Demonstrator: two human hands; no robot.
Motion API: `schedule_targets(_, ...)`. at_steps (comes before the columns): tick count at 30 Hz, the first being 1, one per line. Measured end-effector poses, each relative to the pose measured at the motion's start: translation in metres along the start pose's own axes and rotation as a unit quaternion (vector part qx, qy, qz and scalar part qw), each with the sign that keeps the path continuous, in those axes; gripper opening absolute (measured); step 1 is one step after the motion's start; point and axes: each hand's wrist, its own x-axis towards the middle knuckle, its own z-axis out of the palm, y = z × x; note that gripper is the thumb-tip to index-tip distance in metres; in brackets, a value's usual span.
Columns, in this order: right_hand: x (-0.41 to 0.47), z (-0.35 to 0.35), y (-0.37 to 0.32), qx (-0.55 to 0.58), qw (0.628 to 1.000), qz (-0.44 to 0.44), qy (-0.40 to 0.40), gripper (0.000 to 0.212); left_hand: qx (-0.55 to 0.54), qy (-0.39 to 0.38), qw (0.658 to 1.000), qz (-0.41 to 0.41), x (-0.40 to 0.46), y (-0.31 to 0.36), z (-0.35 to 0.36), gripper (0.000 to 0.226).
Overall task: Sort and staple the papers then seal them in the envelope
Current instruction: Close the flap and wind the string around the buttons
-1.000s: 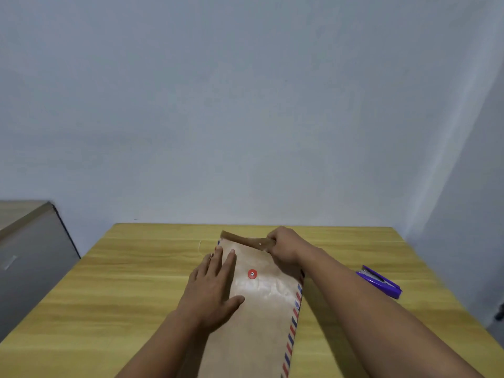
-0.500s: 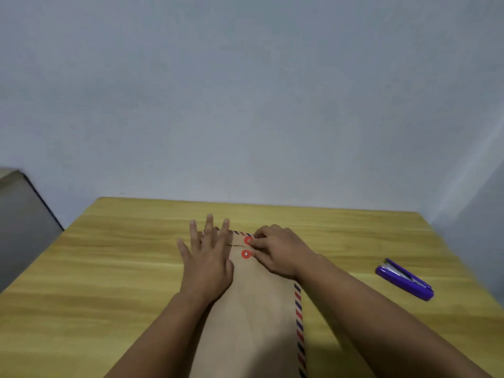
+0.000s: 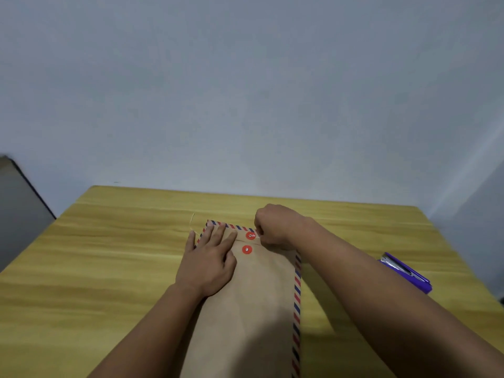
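A long brown envelope (image 3: 256,304) with red-and-blue striped edges lies lengthwise on the wooden table (image 3: 109,268). Its flap is folded down flat, and two red string buttons (image 3: 248,242) sit one above the other near the far end. My left hand (image 3: 211,261) lies flat with spread fingers on the envelope's far left part. My right hand (image 3: 275,223) is closed at the flap's right side, its fingertips pinched next to the upper button, apparently on the thin closure string. A pale string end (image 3: 192,222) trails off the far left corner. The papers are hidden.
A purple stapler (image 3: 406,272) lies on the table to the right of my right forearm. A grey cabinet (image 3: 16,208) stands off the table's left side. A plain wall rises just behind the table's far edge.
The flap went from raised to folded flat. My left hand slid toward the far end, then sat a little lower. My right hand moved from the flap's front edge to beside the upper button.
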Motion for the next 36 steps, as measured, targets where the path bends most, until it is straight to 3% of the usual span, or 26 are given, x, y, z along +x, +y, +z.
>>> schedule_targets(4,0.004,-0.007,-0.009,-0.061,0.998,-0.024,-0.020,0.003,0.001,0.003,1.000,-0.008,-0.004,0.002,-0.001,0.062)
schedule_targets(8,0.003,-0.001,-0.004,-0.054,0.997,-0.040,-0.029,0.015,0.000,0.010,1.000,-0.025,-0.010,0.006,0.000,0.062)
schedule_targets(11,0.001,0.007,0.005,0.054,0.998,-0.024,0.018,0.016,0.006,0.020,0.999,-0.038,-0.013,0.008,-0.001,0.065)
schedule_targets(15,-0.003,0.012,0.013,0.219,0.971,0.011,0.091,0.019,0.007,0.018,0.999,-0.050,-0.012,0.008,-0.002,0.067)
schedule_targets(19,-0.002,0.017,0.016,0.330,0.938,0.027,0.097,0.022,0.006,0.017,0.998,-0.052,-0.012,0.009,-0.002,0.066)
schedule_targets(23,-0.008,0.013,0.024,0.308,0.948,0.020,0.073,0.015,0.009,0.005,0.998,-0.058,-0.011,0.009,-0.003,0.064)
schedule_targets(26,-0.018,0.007,0.041,0.275,0.959,0.038,0.061,0.025,0.003,0.006,0.998,-0.058,-0.011,0.010,-0.003,0.064)
schedule_targets(29,-0.031,0.003,0.067,0.255,0.962,0.062,0.081,0.010,0.006,-0.001,0.998,-0.060,-0.011,0.010,-0.003,0.064)
schedule_targets(33,-0.056,0.000,0.094,0.368,0.917,0.097,0.122,0.011,-0.004,0.000,0.998,-0.064,-0.011,0.010,-0.004,0.064)
schedule_targets(36,-0.075,-0.006,0.102,0.470,0.858,0.112,0.172,0.014,0.002,-0.009,0.998,-0.069,-0.010,0.010,-0.004,0.065)
